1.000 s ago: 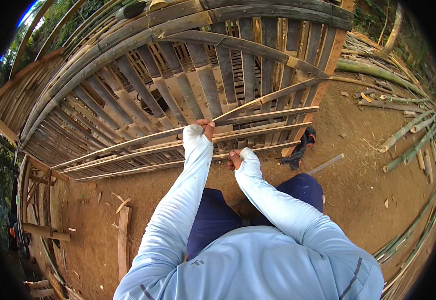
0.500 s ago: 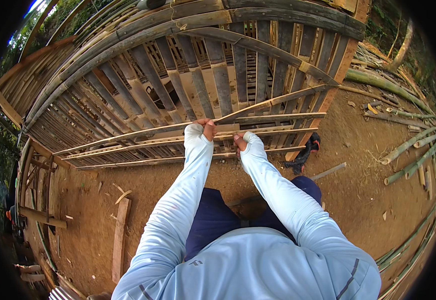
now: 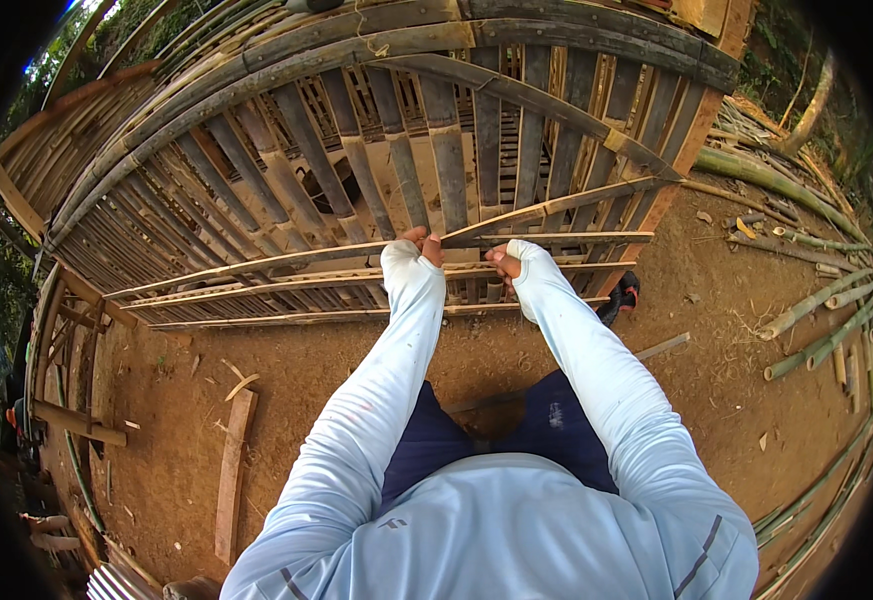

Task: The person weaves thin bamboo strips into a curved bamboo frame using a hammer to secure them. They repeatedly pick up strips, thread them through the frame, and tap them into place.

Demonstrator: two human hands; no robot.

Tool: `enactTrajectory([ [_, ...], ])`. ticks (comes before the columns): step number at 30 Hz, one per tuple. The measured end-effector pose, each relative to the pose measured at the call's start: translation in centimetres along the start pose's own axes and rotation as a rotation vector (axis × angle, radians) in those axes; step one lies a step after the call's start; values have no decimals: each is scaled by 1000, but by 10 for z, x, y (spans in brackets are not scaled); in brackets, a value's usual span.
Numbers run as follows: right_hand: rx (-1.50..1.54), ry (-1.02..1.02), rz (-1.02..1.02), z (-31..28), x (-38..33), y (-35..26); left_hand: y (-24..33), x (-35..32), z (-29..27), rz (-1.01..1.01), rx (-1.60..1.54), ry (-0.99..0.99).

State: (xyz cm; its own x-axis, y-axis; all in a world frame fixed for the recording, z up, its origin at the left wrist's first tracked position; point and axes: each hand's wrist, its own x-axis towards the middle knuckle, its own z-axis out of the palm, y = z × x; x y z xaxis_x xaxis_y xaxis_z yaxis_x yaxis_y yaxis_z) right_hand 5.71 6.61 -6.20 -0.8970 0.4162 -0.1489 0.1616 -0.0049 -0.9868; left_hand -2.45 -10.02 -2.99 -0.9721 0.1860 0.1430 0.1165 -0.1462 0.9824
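In front of me is a fence-like panel of upright split-bamboo slats [image 3: 445, 165]. Long, thin bamboo strips run across its lower part. My left hand [image 3: 422, 246] is closed around the top bamboo strip [image 3: 331, 254], near where a slanting bamboo strip [image 3: 566, 203] meets it. Just to its right, my right hand [image 3: 501, 262] is closed, with its fingertips curled at the crosswise strips. What lies between those fingers is too small to make out. Below the hands runs a lower bamboo strip [image 3: 306, 287].
A dark boot [image 3: 620, 298] shows by the panel's lower right end. On the brown dirt ground lie a wooden plank [image 3: 236, 475] at left and cut bamboo poles [image 3: 816, 310] at right. A timber frame [image 3: 81, 425] stands at far left.
My right hand has moved up and to the right, closer to the upper crosswise strip. The left hand has shifted slightly right along the top strip and stays closed.
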Motion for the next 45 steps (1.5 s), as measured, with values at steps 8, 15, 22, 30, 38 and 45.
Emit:
enactTrajectory([
  [8, -150, -41, -69, -10, 9, 6, -1, 6, 6, 35, 83, 25],
  [15, -316, -117, -217, -19, 17, 2, -7, 13, 5, -15, 302, 44],
  [22, -330, -47, -117, -9, 8, -10, 9, 28, 1, -195, 419, -115],
  [30, -426, 50, -142, 1, 5, -4, -1, 45, 2, -342, 363, -59],
  [38, -580, 90, 4, 3, 53, 20, -18, 54, 4, -36, 875, -44],
  [45, -725, 197, 72, 11, 2, -45, 22, 30, 22, -110, 1060, -113],
])
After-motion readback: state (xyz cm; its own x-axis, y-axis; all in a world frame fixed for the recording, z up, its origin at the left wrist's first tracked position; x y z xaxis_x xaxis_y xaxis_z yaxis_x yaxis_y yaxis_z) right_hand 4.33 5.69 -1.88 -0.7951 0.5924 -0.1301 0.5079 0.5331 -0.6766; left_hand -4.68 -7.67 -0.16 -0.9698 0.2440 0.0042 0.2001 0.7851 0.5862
